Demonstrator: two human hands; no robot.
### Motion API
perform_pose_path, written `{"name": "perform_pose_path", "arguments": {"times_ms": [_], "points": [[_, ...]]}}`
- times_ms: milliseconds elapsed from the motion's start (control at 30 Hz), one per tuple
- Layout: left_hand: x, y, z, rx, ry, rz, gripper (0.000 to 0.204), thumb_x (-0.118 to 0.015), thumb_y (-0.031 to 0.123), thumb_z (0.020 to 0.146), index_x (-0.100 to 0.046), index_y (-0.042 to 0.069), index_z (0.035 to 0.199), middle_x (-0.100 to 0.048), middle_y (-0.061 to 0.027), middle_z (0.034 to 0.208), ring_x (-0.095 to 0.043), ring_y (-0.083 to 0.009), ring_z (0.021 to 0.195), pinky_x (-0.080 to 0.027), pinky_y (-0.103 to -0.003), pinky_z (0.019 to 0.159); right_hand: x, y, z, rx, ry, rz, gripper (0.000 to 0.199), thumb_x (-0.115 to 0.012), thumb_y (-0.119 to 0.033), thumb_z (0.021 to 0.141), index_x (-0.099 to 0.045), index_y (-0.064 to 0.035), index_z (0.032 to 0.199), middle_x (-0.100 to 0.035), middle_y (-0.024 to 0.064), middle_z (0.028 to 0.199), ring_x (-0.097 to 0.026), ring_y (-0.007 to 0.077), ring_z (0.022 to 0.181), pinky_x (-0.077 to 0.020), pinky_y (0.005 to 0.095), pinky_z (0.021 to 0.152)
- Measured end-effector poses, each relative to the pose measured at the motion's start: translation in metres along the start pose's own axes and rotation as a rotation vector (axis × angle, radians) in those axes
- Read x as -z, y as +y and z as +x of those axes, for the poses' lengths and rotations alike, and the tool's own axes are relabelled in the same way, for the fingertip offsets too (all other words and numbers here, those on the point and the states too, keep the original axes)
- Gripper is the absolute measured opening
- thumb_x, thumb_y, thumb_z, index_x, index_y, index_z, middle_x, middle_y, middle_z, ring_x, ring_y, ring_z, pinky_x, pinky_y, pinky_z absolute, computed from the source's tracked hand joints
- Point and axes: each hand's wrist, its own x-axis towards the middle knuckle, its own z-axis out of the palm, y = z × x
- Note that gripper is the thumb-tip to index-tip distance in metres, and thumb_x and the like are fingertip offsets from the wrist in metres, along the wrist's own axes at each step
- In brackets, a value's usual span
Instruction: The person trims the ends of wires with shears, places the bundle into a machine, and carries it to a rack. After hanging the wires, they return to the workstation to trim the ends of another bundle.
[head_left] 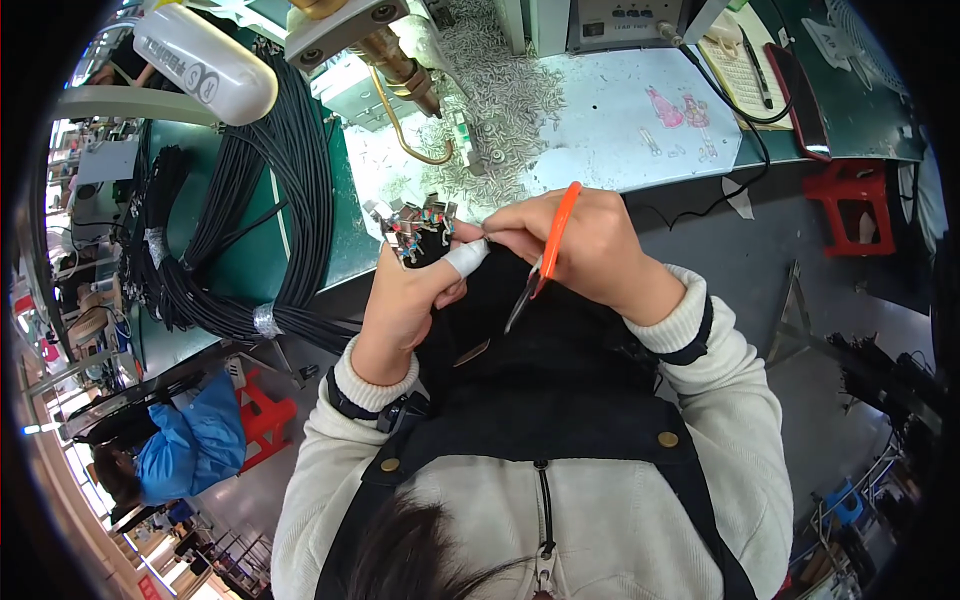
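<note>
My left hand (pixel 408 300) is closed round a bunch of black cable ends with metal connectors (pixel 415 228), and small coloured wires show among them. White tape wraps a finger (pixel 467 258) of that hand. My right hand (pixel 590 245) carries orange-handled scissors (pixel 558 235), their dark blades pointing down toward my lap. Its thumb and forefinger pinch together at the taped fingertip; whatever is between them is too small to make out. Both hands meet above my black apron (pixel 540 330), just in front of the bench edge.
A press head (pixel 405 75) stands over the bench, with many small metal pieces (pixel 500 110) scattered around it. Long bundles of black cable (pixel 290 170) lie at left. A grey box (pixel 625 25), notebook (pixel 735 75) and red stools (pixel 850 205) are farther off. Someone in blue (pixel 195 440) sits at left.
</note>
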Motion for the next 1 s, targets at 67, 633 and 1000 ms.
{"name": "perform_pose_path", "arguments": {"times_ms": [67,633,1000], "points": [[-0.007,-0.004,-0.001,-0.042,0.089,0.136,0.019,-0.058,-0.001,0.073,-0.054,-0.002,0.092,-0.049,-0.0012,0.062,-0.038,-0.0050,0.044,-0.029,-0.018,0.042,-0.004,-0.004,0.001,-0.132,0.038,0.084,0.015,-0.066,-0.003,0.068,-0.058,-0.0045,0.080,-0.060,0.0068,0.067,-0.056,0.0172,0.051,-0.0419,0.0258,0.045],[-0.019,-0.028,-0.002,-0.618,0.267,0.558,0.021,-0.061,-0.007,0.071,-0.055,-0.001,0.091,-0.058,-0.0042,0.082,-0.054,-0.0085,0.074,-0.043,-0.020,0.066,-0.022,-0.025,-0.005,-0.854,0.142,0.843,0.008,-0.055,-0.001,0.079,-0.050,0.0007,0.085,-0.056,0.0090,0.072,-0.058,0.0129,0.068,-0.0435,0.0215,0.058],[-0.023,-0.025,-0.003,-0.693,0.332,0.617,0.016,-0.063,-0.003,0.072,-0.057,-0.001,0.088,-0.059,-0.0050,0.079,-0.055,-0.0091,0.071,-0.044,-0.021,0.066,-0.016,-0.030,-0.004,-0.731,0.075,0.583,0.009,-0.051,-0.003,0.083,-0.046,0.0041,0.086,-0.055,0.0072,0.073,-0.058,0.0186,0.094,-0.0447,0.0234,0.070]]}}
